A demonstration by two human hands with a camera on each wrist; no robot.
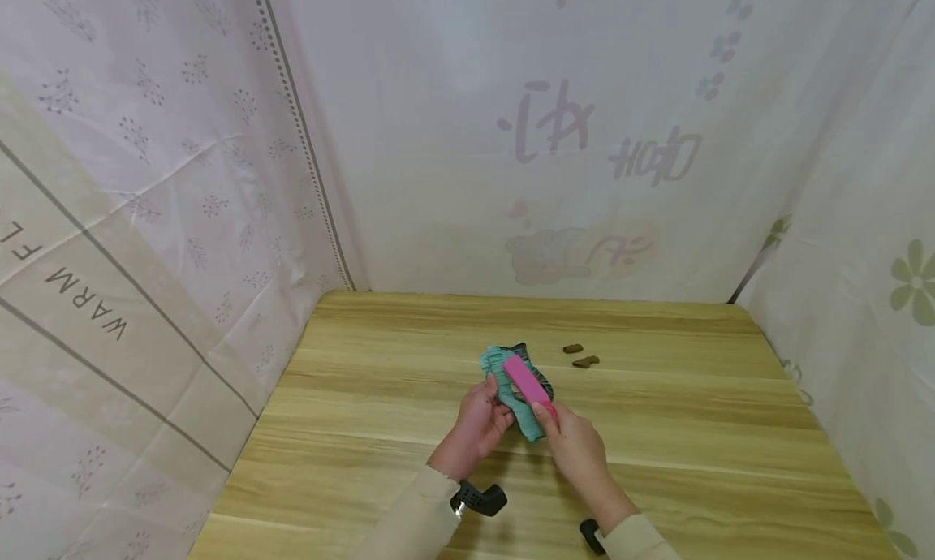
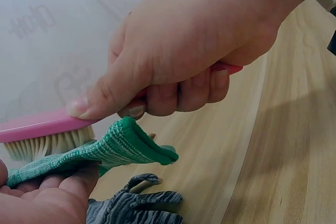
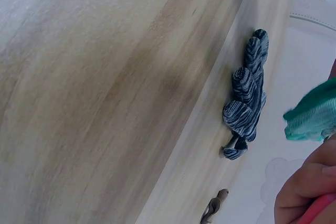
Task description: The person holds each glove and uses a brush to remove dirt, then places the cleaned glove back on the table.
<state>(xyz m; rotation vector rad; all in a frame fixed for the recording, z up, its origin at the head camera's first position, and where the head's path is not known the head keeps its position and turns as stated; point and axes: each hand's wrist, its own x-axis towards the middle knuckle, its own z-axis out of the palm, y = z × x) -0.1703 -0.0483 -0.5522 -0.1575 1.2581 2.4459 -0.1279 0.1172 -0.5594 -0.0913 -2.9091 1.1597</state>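
Observation:
My left hand point(image 1: 480, 422) holds a green knitted piece with an open cuff point(image 1: 526, 420), fingers under it and thumb at its edge. In my right hand point(image 1: 579, 448) is a pink brush point(image 1: 524, 379), gripped by its handle with the thumb on its back. The brush's pale bristles point(image 2: 50, 146) press down on the upper side of the green knit in the left wrist view. A dark grey striped knit glove point(image 2: 139, 207) lies on the table just beyond, partly hidden by the green piece in the head view.
Two small brown pieces point(image 1: 587, 362) lie on the wooden table point(image 1: 380, 365), right of the dark glove. Patterned curtains point(image 1: 438, 138) hang along the table's back and both sides. A black band with a device point(image 1: 482, 499) sits on the left wrist.

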